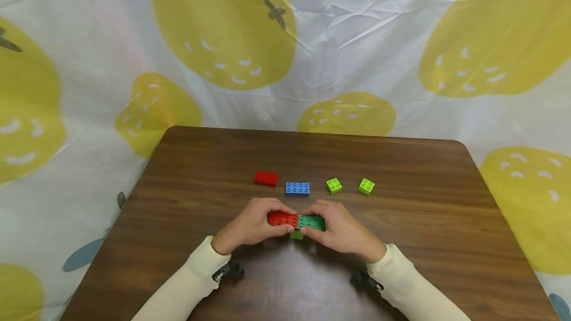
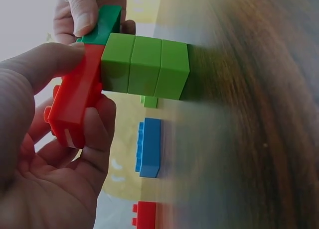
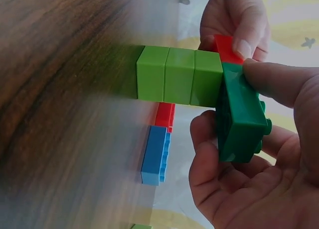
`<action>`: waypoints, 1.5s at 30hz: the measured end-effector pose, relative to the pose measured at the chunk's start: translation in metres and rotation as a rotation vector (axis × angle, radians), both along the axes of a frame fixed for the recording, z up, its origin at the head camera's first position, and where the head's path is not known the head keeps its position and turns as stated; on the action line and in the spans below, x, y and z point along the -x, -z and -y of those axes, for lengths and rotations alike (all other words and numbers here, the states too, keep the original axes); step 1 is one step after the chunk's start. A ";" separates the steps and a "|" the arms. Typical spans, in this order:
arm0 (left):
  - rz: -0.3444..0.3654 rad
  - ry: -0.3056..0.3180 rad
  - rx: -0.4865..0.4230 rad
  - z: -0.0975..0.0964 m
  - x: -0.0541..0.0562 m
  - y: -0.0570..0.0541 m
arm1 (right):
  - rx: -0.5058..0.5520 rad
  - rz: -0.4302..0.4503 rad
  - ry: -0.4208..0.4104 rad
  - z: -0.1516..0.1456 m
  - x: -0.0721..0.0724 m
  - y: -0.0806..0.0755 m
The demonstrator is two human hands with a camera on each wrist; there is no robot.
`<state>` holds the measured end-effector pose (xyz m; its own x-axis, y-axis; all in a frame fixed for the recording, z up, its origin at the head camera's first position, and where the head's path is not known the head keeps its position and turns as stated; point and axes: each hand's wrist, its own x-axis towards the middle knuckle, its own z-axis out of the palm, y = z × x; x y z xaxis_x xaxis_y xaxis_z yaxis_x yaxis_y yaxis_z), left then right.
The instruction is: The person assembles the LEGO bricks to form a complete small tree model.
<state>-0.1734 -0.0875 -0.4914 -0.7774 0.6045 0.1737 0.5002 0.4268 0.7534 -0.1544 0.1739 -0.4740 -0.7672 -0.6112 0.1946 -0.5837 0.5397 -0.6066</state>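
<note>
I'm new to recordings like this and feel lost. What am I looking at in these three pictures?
What you see is a person, not a machine, working bare-handed. The wide picture is taken from the head, looking down. The two close ones are taken from the wrists, so the table looks tipped sideways. The left hand holds a red block and the right hand a green block, end to end atop a stack of three lime blocks. Farther back lie another red block, a blue block and two small lime blocks.
</note>
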 end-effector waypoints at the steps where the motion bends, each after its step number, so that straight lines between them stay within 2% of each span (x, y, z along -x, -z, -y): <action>1: -0.004 -0.007 0.000 0.000 -0.001 0.000 | -0.002 -0.006 -0.003 0.000 0.001 0.000; 8: -0.015 -0.028 -0.006 -0.001 -0.002 -0.001 | 0.050 -0.018 0.014 -0.005 0.009 -0.002; 17: 0.001 -0.068 0.041 -0.001 -0.002 -0.002 | 0.054 0.012 0.053 -0.014 0.024 -0.003; 22: -0.018 -0.073 0.054 -0.002 -0.003 -0.004 | 0.064 0.016 0.077 -0.020 0.031 -0.002; 34: -0.021 -0.079 0.082 -0.002 -0.002 -0.001 | 0.078 0.033 0.126 -0.016 0.058 0.009; 45: 0.000 -0.069 0.065 -0.001 -0.004 0.004 | 0.012 0.027 0.166 -0.008 0.074 0.022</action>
